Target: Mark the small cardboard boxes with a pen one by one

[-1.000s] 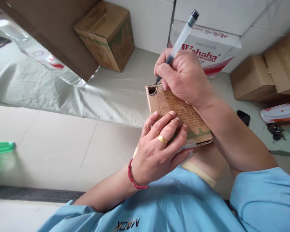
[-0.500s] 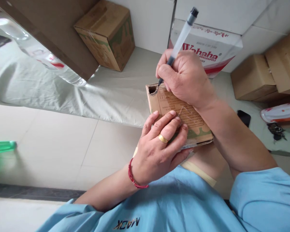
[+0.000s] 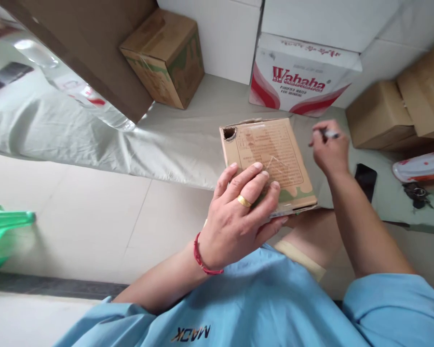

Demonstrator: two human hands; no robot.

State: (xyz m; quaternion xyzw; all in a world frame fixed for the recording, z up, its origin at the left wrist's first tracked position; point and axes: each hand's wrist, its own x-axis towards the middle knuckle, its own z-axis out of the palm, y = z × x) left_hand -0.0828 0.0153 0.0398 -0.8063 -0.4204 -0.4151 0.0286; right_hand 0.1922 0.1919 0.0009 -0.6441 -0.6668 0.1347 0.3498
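The small carton [image 3: 271, 154] rests tilted on the person's bare knee [image 3: 311, 236], printed face up, with a ragged hole [image 3: 230, 133] at its far left corner. The left hand [image 3: 238, 217] clamps the near left corner of the carton: four fingers lie spread on the printed face, the thumb is underneath at the near edge. A gold ring [image 3: 243, 201] sits on one finger and a red cord [image 3: 202, 255] circles the wrist. The right hand [image 3: 331, 152] is closed around a pen [image 3: 331, 135], clear of the carton and just beyond its right edge, above the grey sheet [image 3: 188, 140]. On that sheet, a black phone [image 3: 365, 178] and a bunch of keys [image 3: 415, 195] lie towards the right edge. At the far edge stand a white Wahaha carton [image 3: 304, 77], a brown carton [image 3: 166, 58] to its left and stacked brown cartons [image 3: 383, 113] to its right.
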